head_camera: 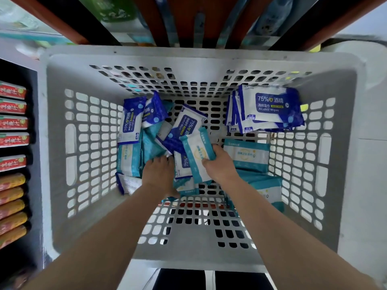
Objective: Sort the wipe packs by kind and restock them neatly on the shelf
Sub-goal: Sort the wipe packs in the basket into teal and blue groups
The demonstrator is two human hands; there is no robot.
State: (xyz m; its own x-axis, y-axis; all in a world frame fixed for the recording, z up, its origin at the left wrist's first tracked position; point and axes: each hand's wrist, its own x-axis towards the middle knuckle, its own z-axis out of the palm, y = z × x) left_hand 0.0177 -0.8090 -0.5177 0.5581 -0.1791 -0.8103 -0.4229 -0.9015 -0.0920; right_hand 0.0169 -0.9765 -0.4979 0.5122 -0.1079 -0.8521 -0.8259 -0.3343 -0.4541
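Right hand [219,162] clamps a teal pack [196,151] at the centre of the basket [146,53]; left hand [159,172] digs into the jumble [134,130] at nine o'clock, grip hidden. Blue stack [270,107] at two o'clock. Looks light, squashy, slick: hold across its width.

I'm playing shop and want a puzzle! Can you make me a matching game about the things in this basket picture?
1 right hand
2 blue pack stack
3 red packs
4 basket

A far right corner of the basket
B white with holes
C on the left, outside the basket
D holding a teal pack

Pairs: 1-D, 2-A, 3-C, 4-B
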